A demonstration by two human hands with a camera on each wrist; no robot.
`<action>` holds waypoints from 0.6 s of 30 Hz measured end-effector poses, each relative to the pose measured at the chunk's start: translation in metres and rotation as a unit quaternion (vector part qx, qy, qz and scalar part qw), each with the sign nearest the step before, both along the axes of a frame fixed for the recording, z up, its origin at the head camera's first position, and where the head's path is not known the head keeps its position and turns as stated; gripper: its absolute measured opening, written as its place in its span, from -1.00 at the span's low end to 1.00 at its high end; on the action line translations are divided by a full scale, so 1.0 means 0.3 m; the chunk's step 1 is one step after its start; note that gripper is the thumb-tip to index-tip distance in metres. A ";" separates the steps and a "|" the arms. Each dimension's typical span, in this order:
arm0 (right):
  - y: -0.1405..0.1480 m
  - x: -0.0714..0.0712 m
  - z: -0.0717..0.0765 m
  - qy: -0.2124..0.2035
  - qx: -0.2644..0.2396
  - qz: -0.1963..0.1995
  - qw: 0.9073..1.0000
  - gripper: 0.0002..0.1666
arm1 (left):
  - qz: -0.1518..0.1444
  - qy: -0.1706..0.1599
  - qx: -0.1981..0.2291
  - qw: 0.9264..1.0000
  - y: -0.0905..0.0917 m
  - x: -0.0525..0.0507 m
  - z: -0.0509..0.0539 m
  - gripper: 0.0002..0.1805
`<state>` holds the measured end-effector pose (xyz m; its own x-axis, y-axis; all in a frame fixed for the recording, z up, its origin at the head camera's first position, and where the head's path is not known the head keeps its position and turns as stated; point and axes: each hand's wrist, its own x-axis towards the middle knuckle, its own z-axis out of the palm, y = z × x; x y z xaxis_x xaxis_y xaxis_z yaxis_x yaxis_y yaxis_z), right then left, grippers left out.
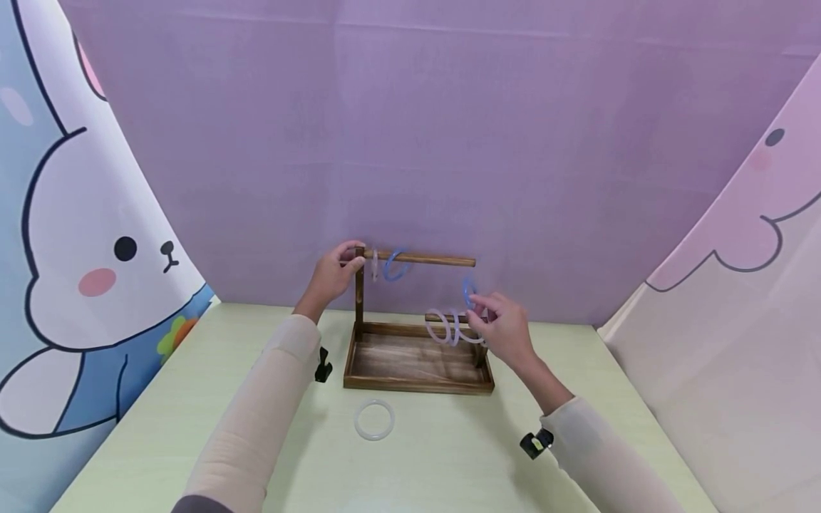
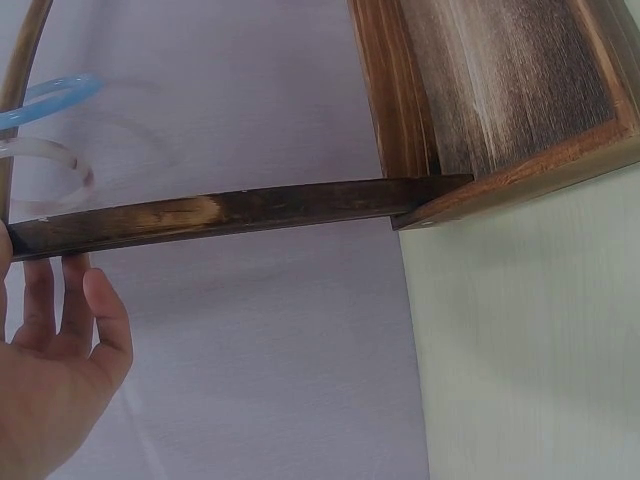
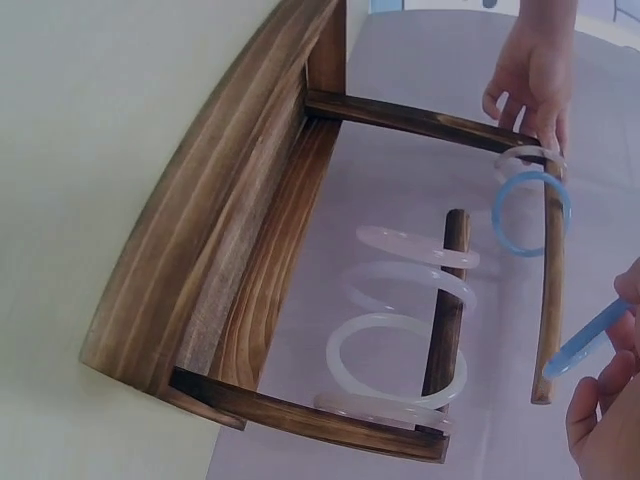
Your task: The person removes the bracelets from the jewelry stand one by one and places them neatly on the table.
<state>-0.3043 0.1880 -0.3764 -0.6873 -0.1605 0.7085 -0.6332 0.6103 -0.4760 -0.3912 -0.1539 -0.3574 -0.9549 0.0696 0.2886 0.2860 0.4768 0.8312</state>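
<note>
A wooden bangle rack (image 1: 359,299) has an upper bar, a lower bar and a tray base. My left hand (image 1: 333,276) grips the top of its left post. A clear-pinkish bangle (image 3: 520,153) and a blue bangle (image 3: 497,215) hang on the upper bar. Between thumb and fingers, my right hand (image 1: 507,329) pinches another blue bangle (image 3: 590,338), close to the upper bar's free end. In the right wrist view I cannot tell whether that bangle is around the bar's tip or beside it. Several pale bangles (image 3: 335,360) hang around the lower bar.
A white bangle (image 1: 357,420) lies flat on the pale table (image 1: 436,456) in front of the rack. Behind the rack rises a purple cloth backdrop (image 1: 410,142). Cartoon-printed panels (image 1: 77,235) stand at both sides.
</note>
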 end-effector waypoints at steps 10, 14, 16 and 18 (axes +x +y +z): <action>-0.010 0.046 -0.051 0.023 0.064 0.074 0.995 -0.78 | -0.003 0.001 0.003 1.000 -0.001 -0.001 0.000 -0.60; -0.019 0.065 -0.081 0.021 0.086 0.100 0.991 -0.73 | -0.002 0.004 0.002 1.000 -0.003 -0.003 -0.002 -0.61; -0.025 0.075 -0.096 0.023 0.095 0.112 0.989 -0.73 | -0.001 0.005 0.003 1.000 -0.003 -0.003 -0.001 -0.61; -0.032 0.085 -0.109 0.027 0.101 0.126 0.986 -0.72 | -0.002 0.006 0.003 1.000 -0.002 -0.002 0.000 -0.62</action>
